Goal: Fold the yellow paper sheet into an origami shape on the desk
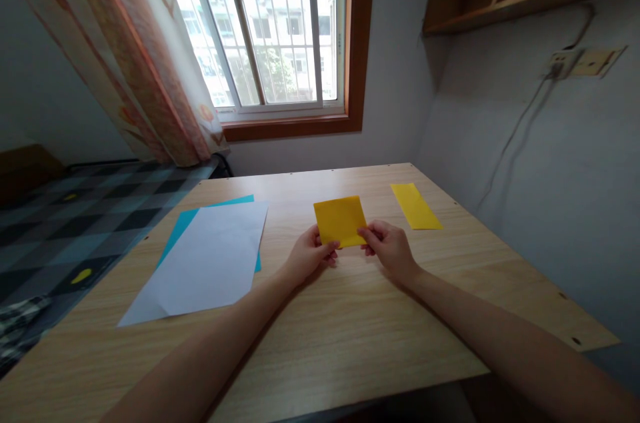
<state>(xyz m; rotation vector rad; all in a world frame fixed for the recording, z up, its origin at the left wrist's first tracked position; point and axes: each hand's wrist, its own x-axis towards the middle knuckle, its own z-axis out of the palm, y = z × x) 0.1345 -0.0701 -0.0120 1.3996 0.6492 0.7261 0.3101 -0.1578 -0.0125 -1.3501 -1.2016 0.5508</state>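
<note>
A folded-looking square of yellow paper (341, 219) is held up just over the wooden table, tilted toward me. My left hand (314, 252) pinches its lower left corner, thumb on the near face. At the lower right edge my right hand (390, 244) grips the same paper between thumb and fingers. The fingertips behind the sheet are partly hidden. To the right, beyond my right hand, a yellow paper strip (416, 206) lies flat on the table.
White paper (210, 256) lies over a blue sheet (181, 228) on the table (320, 343) at left. A bed with a checked cover (115, 203) adjoins the table's left side. A wall with a hanging cord (515, 136) runs along the right.
</note>
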